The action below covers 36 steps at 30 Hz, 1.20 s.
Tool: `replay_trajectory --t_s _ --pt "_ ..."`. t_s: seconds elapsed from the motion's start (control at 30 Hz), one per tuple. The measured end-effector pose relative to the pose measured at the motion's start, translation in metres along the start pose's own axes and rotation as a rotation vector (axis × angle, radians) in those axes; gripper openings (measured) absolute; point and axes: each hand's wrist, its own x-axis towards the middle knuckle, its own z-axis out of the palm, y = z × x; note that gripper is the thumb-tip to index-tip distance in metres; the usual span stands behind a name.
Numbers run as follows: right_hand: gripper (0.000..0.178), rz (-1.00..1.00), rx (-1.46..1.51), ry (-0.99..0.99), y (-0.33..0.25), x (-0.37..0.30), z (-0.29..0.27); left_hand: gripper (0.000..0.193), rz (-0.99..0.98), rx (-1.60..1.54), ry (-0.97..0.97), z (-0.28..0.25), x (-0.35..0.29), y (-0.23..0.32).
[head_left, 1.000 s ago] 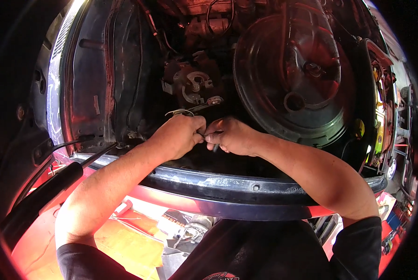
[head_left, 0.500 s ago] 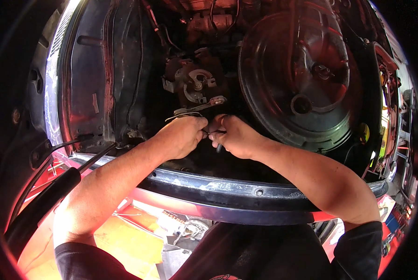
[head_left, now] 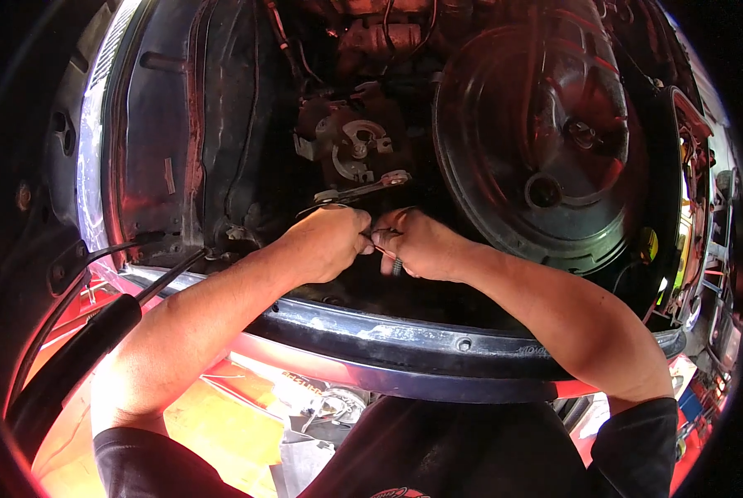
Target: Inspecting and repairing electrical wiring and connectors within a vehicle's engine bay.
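Both of my hands meet fingertip to fingertip over the dark floor of a car's trunk, just in front of a metal bracket plate (head_left: pixel 359 149) with a curved slot. My left hand (head_left: pixel 334 241) is closed in a pinch; whatever sits in its fingers is too small and dark to name. Beside it, my right hand (head_left: pixel 425 245) is closed too, thumb and forefinger pressed together near the left fingertips. From under its curled fingers sticks a small ribbed dark piece (head_left: pixel 397 266), perhaps threaded. A thin strip (head_left: pixel 326 207) shows just beyond the left knuckles.
A round spare-wheel well (head_left: pixel 546 241) lies on the right. The trunk's painted front sill (head_left: pixel 371 332) runs below my forearms. A black strut (head_left: pixel 89 365) slants at the left. Red-lit parts and cables (head_left: pixel 380 41) are at the far end. Orange sheeting (head_left: pixel 214 423) lies below the sill.
The view has shifted slightly. My hands stay together in nearly the same place, with the fingers of the right hand moved a little around the ribbed piece.
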Motion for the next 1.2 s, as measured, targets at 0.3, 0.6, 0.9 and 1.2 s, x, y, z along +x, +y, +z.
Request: replay_trajectory --t_s 0.3,0.6,0.9,1.2 --pt "0.023 -0.012 0.070 0.004 -0.001 0.000 0.001 0.018 0.034 -0.056 0.069 0.005 0.003 -0.009" --pt "0.024 0.045 -0.011 -0.032 0.000 0.001 0.001 0.021 0.073 -0.022 0.067 0.003 -0.001 -0.007" --pt "0.020 -0.278 -0.048 0.188 0.030 0.017 0.007 0.023 0.137 0.101 0.116 0.008 0.005 -0.015" --pt "0.024 0.022 0.007 0.048 0.005 0.004 0.000 0.013 0.112 -0.025 0.068 0.013 0.007 -0.022"
